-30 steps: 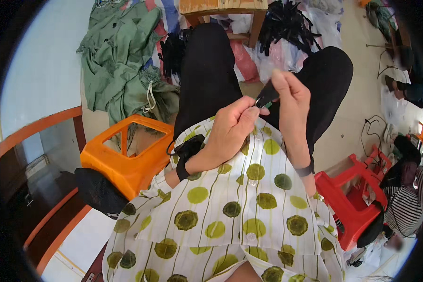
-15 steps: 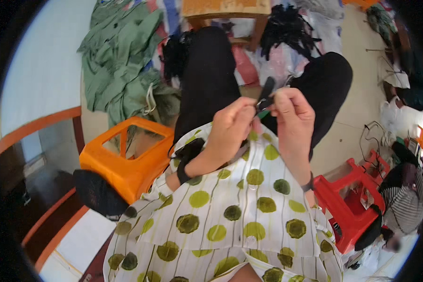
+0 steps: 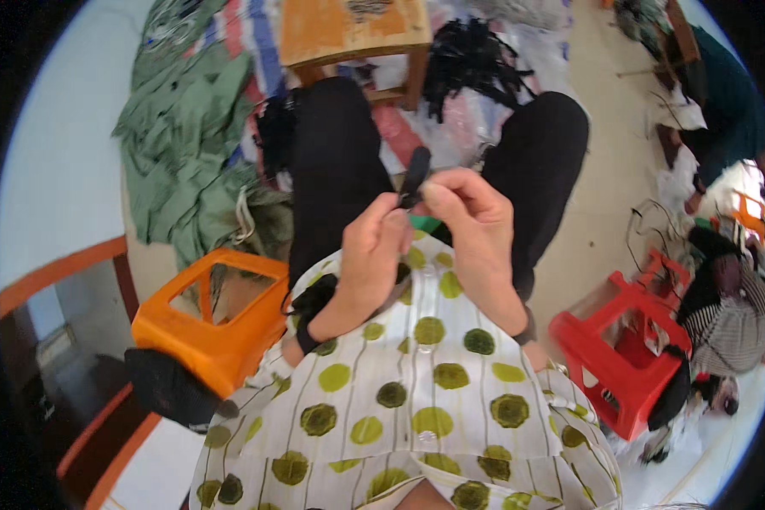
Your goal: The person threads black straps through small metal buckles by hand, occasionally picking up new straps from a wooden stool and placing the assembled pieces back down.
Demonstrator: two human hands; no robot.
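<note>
Left hand [image 3: 369,246], right hand [image 3: 478,234] pinched closed on black strip [image 3: 416,174]; long axis pointing away from torso, slightly right

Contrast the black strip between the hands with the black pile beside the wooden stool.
The black strip is small and narrow; the black pile is far bulkier, with many strip-like pieces. The black strip is at the fingertips of the left hand and right hand; the black pile lies beside the wooden stool, untouched. Both are black.
</note>
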